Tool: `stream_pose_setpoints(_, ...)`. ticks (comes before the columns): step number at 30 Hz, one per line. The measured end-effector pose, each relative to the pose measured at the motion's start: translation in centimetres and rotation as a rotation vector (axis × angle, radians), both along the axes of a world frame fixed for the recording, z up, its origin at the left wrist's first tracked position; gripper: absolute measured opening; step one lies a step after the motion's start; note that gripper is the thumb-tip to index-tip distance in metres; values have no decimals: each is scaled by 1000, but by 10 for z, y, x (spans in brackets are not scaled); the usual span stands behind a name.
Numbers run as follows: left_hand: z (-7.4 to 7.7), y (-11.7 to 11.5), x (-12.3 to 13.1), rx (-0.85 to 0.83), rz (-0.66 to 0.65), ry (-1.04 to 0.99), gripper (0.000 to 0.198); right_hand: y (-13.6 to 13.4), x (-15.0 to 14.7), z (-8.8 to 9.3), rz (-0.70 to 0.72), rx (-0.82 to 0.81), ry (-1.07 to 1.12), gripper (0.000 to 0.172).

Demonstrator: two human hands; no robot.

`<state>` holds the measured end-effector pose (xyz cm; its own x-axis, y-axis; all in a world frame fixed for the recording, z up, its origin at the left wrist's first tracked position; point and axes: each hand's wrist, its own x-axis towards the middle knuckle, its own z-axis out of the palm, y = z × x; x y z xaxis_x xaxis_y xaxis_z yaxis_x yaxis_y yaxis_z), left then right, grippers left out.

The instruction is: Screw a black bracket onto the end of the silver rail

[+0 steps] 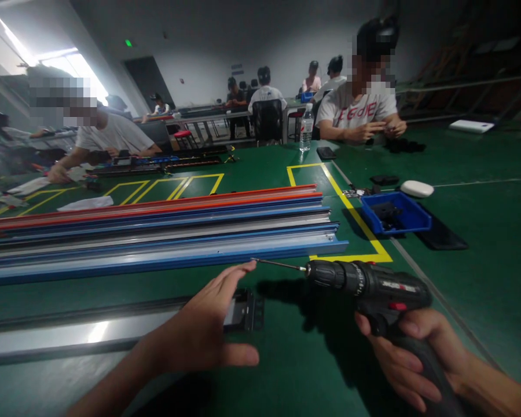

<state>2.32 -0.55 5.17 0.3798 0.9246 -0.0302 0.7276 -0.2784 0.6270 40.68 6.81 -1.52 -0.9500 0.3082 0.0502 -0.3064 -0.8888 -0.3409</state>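
Note:
My right hand [410, 353] is wrapped round the grip of a black cordless drill [373, 284], held above the table at the right. A long thin screwdriver bit [282, 265] sticks out of its chuck towards the left. My left hand [204, 324] has its thumb and fingers apart, and its fingertips are at the tip of the bit; whether they touch it I cannot tell. Beneath that hand lies a long metal channel [99, 330] with dark edges and a black end piece [252, 311]. Part of the channel is hidden by my left hand and forearm.
Several long blue, black and orange profiles [243, 249] lie side by side across the green table [481, 289]. A blue bin [395, 223] with dark parts stands at the right, beside a dark flat object [445, 229]. A water bottle [306, 127] stands farther back. Other people sit around.

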Motion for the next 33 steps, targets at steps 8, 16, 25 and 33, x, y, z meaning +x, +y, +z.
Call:
stream_pose_setpoints(8, -16, 14, 16, 95, -139, 253, 61, 10, 3, -4, -53, 5, -26, 50)
stream_pose_setpoints(16, -15, 15, 29, 202, -61, 244, 46, 17, 4, -18, -36, -41, -24, 52)
stream_pose_setpoints(25, -39, 7, 25, 310, -85, 207, 63, 14, 13, -24, -58, -54, -217, 47)
stream_pose_setpoints(33, -33, 7, 24, 268, -88, 180, 76, 15, 10, -21, 7, -48, -153, 48)
